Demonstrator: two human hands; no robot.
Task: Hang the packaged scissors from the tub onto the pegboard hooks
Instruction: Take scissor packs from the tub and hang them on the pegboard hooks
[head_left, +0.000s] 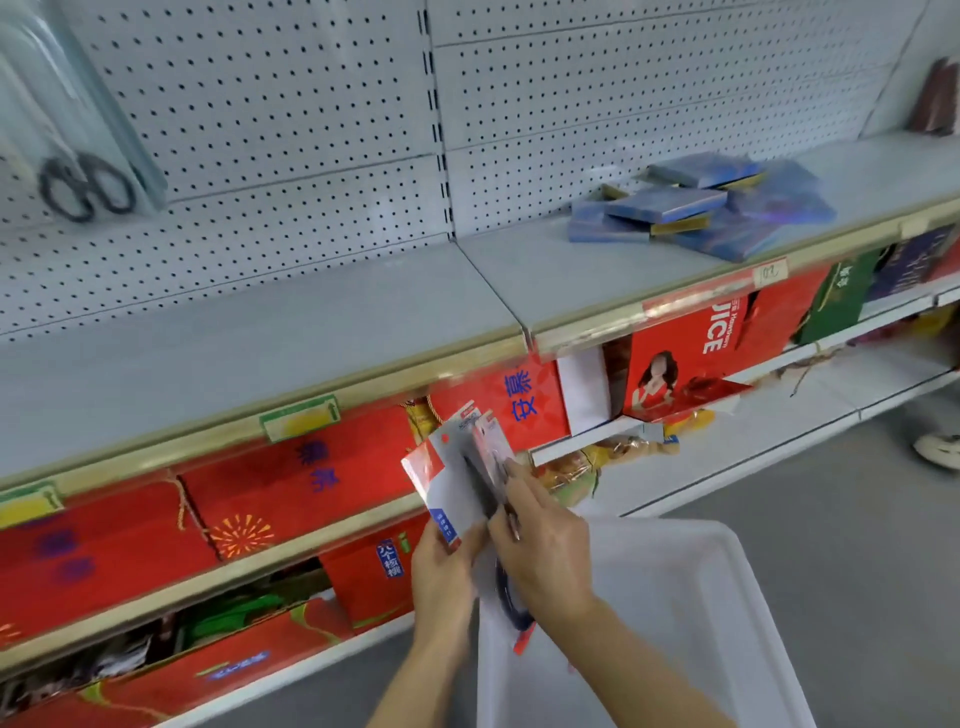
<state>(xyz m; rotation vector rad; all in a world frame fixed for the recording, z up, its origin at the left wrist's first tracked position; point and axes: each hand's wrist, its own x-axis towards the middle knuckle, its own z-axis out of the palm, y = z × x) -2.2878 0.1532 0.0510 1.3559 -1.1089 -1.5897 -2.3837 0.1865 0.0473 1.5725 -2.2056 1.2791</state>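
— What is held in the fingers at this moment?

— A fanned bundle of red-and-white carded scissor packages (457, 467) is gripped by both hands. The left hand (441, 577) is curled round the lower edge of the cards, thumb on top; the right hand (545, 551) is closed over the right side of the bundle, its fingertips (511, 470) pinched on the front card. A dark blue looped scissor handle (511, 605) is seen just below the right-hand fingers.

— And where is the tub?

— The translucent white plastic tub (727, 597) is seen directly beneath and to the right of the fingers; whether more packages lie inside cannot be told.

— Is anything hung already?

— Far above and to the left of the fingers, a clear pack with black-handled scissors (85, 184) is hung on the grey perforated pegboard (270, 130). The image there is blurred, so the hook cannot be made out.

— What else is nearby?

— Up and to the right of the fingers, a pile of blue flat boxes (696, 213) is laid on the grey metal shelf (311, 332). Red gift cartons (291, 483) are stacked just left of the fingers, under that shelf.
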